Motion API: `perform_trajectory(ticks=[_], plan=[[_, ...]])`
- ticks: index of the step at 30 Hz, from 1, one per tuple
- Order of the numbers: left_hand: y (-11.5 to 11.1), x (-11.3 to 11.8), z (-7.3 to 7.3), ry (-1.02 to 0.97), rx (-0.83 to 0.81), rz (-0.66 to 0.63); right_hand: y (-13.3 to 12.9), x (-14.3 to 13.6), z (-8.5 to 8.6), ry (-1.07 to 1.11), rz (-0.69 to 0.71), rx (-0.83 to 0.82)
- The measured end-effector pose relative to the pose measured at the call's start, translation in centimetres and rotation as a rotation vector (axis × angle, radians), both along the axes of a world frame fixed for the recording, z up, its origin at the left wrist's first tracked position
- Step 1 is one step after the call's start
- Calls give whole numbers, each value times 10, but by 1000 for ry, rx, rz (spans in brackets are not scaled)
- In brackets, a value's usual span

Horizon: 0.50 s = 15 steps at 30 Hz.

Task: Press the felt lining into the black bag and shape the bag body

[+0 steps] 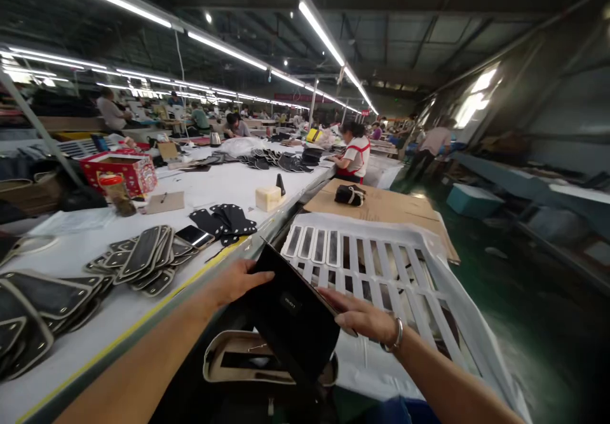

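A flat black panel (300,332) with a small lettered label is tilted in front of me. My left hand (241,283) grips its upper left edge, thumb on top and the other fingers hidden behind. Along the right edge, my right hand (359,316) has its fingers closed on the panel; a metal bangle circles that wrist. Beneath the panel lies an open, cream-trimmed bag piece (216,354) with a dark strip inside. The panel covers part of it, so I cannot tell whether the two are joined.
Left, a white table (223,189) bears trimmed dark pieces (143,255), black cutouts (229,220), a phone (194,236), a cream block (268,198), a jar (117,195) and a red box (119,171). Right stands a white slotted rack (419,297) beside cardboard (395,211). A co-worker (355,154) sits beyond.
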State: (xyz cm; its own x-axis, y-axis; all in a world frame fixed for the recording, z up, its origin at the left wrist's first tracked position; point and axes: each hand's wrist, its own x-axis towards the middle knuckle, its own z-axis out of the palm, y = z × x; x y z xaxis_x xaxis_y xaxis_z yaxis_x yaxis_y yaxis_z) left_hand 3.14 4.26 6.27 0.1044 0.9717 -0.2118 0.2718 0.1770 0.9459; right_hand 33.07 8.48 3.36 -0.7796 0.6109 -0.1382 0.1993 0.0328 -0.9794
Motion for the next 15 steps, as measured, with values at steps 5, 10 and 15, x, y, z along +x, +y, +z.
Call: perform_trajectory(ticks=[5, 10, 15], plan=[[-22, 13, -4, -69, 88, -26, -17, 4, 19, -184, 59, 257], [-36, 11, 6, -75, 171, -85, -27, -13, 33, -375, -99, 420], [-42, -3, 15, 84, 217, -207, -31, -24, 40, -462, -107, 484]])
